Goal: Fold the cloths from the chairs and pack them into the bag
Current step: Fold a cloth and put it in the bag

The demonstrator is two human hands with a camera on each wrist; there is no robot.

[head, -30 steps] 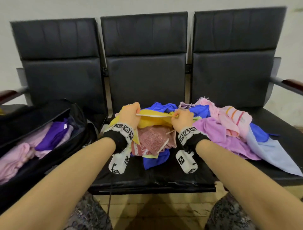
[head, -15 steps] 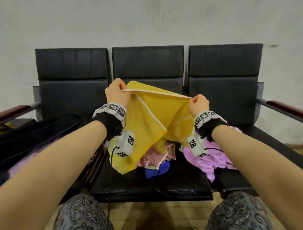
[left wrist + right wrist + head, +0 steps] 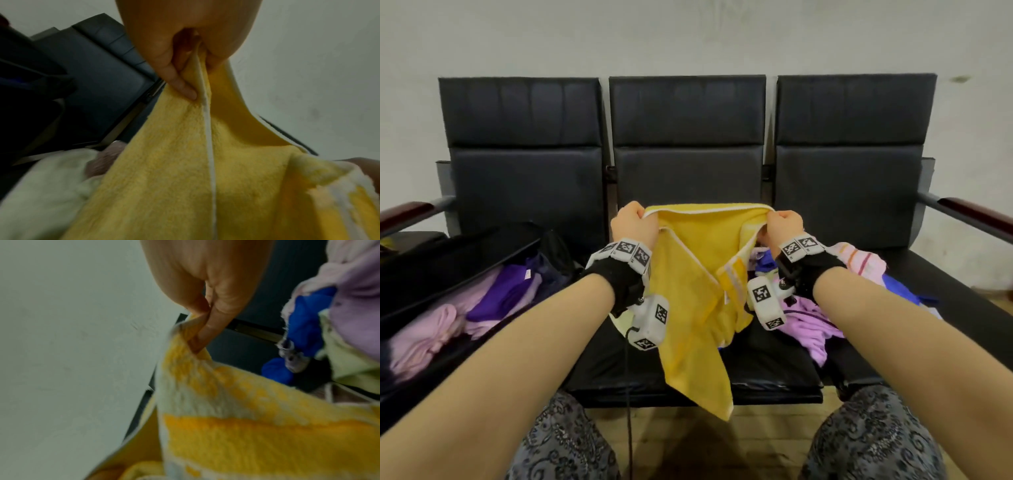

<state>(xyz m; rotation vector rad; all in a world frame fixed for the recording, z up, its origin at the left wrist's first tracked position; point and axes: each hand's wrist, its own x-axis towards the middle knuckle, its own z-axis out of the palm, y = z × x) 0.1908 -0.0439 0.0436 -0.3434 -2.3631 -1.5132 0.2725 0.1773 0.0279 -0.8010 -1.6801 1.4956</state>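
Both grips are pinching: left hand point(image 3: 634, 224) and right hand point(image 3: 784, 224) each hold a top corner of the fluffy yellow towel point(image 3: 698, 301) with white piping, so it hangs in a loose drape over the middle black padded chair seat point(image 3: 767, 370). Forearms reach straight out, wrists level. More crumpled cloths point(image 3: 822, 318) sit on the right, an open black bag point(image 3: 465, 308) with folded pink and purple ones on the left, plain wall behind.

Yellow towel point(image 3: 695, 298) with white edging and stripes; black chairs point(image 3: 688, 137); pink and purple cloths point(image 3: 482, 301) in the black bag point(image 3: 448, 253).
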